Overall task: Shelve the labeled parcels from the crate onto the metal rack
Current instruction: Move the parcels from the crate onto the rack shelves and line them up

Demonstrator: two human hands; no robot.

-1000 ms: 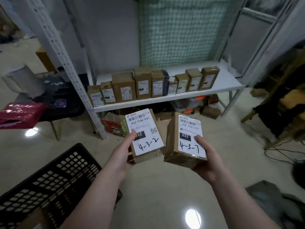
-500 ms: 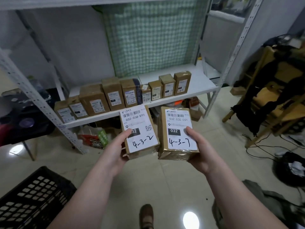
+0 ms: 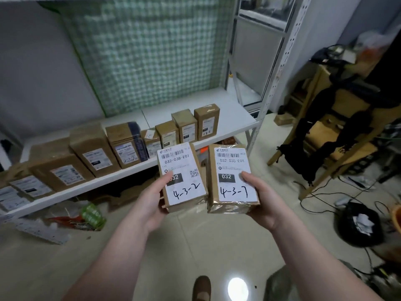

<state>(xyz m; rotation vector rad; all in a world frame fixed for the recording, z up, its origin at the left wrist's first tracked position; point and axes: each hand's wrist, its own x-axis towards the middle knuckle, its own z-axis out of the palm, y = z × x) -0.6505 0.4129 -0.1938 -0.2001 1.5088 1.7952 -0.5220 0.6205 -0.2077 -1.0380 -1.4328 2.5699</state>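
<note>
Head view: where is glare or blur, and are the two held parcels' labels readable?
Head view: a round glare spot lies on the floor near the bottom edge; the 4-3-2 parcel and 4-3-7 parcel labels are sharp and readable; the shelved parcels at far left are blurred; the rack upright leans, seemingly wide-angle distortion.

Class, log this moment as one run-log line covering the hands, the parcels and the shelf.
left hand: holds parcel 4-3-2 | right hand: holds parcel 4-3-7 | rack shelf: row of shelved boxes | stage: neither held parcel shelved yet
</note>
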